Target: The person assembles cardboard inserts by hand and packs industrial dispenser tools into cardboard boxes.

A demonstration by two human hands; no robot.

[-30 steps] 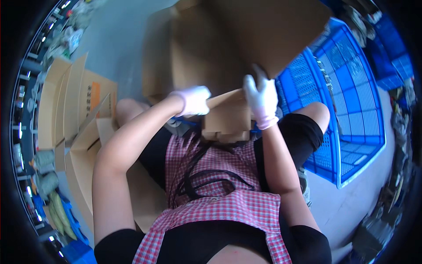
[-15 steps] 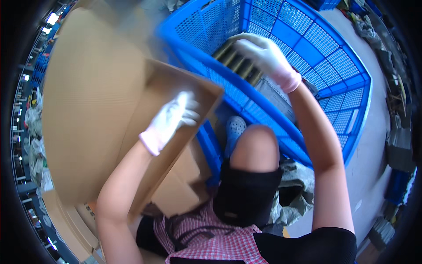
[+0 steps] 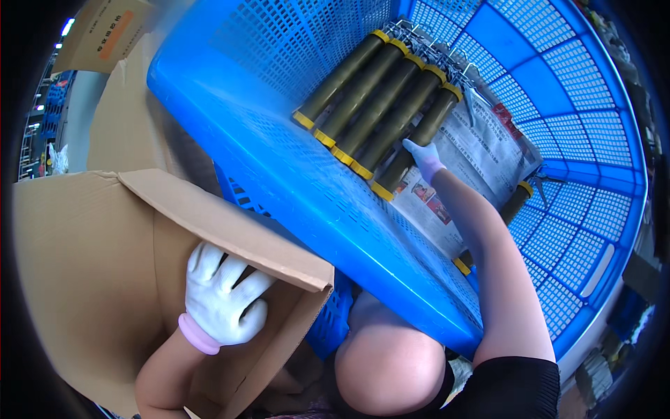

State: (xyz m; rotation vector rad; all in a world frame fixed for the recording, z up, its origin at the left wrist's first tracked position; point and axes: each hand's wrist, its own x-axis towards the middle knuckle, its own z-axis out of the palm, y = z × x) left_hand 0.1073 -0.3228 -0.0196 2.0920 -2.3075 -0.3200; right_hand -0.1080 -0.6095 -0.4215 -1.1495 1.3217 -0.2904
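Note:
In the big blue basket (image 3: 300, 209), several olive caulking guns with yellow end rings lie side by side on printed paper (image 3: 481, 150), their metal handles bunched at the far end. My right hand (image 3: 424, 158), in a white glove, is closed round the barrel of the rightmost caulking gun (image 3: 434, 120) in that row; most of its fingers are hidden. My left hand (image 3: 225, 297), also gloved, is inside the open cardboard box (image 3: 91, 258). Its fingers are spread beneath the box's flap (image 3: 223, 227), fingertips partly covered by the flap, and it holds nothing.
Another caulking gun (image 3: 516, 202) lies partly behind my right forearm in the basket. A printed carton (image 3: 105, 35) stands at the far left. My bare knee (image 3: 391, 363) is close under the basket's near rim, between box and basket.
My view has shifted closer to the basket. The right hand now grips a caulking gun's barrel inside it. The left hand has gone under the box flap, fingers spread.

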